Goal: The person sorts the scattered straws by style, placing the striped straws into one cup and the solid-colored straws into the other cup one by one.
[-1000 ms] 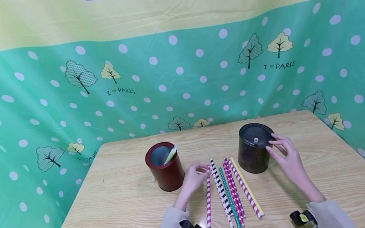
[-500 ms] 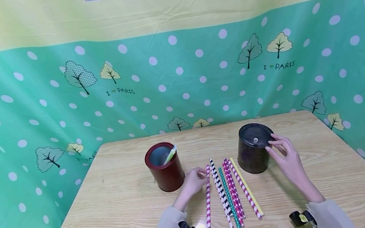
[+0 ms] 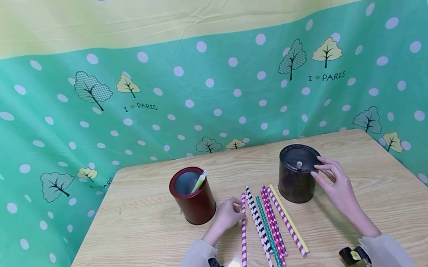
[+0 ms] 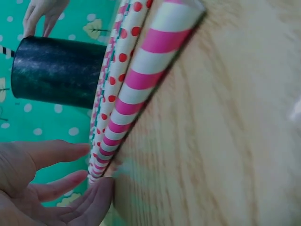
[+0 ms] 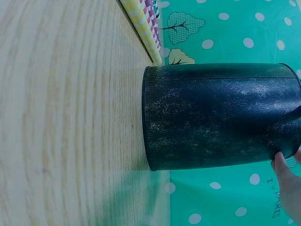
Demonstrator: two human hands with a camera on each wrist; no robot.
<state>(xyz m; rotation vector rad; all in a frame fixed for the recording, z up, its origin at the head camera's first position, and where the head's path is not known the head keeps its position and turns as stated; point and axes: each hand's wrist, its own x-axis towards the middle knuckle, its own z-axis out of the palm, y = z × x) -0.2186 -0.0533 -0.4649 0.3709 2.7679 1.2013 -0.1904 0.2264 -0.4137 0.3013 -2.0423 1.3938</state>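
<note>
In the head view several patterned paper straws lie side by side on the wooden table. My left hand [image 3: 229, 211] is at the upper part of the leftmost one, a pink-and-white striped straw [image 3: 244, 241]. In the left wrist view the thumb and fingers [image 4: 96, 200] stand apart on either side of that straw's far end. My right hand [image 3: 336, 181] holds the rim of a black can [image 3: 297, 185] at its right side, thumb [image 5: 281, 165] against the outer wall. The tip of a straw [image 3: 300, 165] shows inside this can, its lower part hidden.
Left of the straws stands a dark red can [image 3: 196, 204] with a pale green stick [image 3: 199, 182] leaning in it. A yellow straw [image 3: 288, 218] lies rightmost in the row, close to the black can. A green dotted curtain [image 3: 209, 94] hangs behind the table.
My left hand has drawn off the striped straw's top end and moved slightly down along it. The straw, the cans and my right hand stay where they were.
</note>
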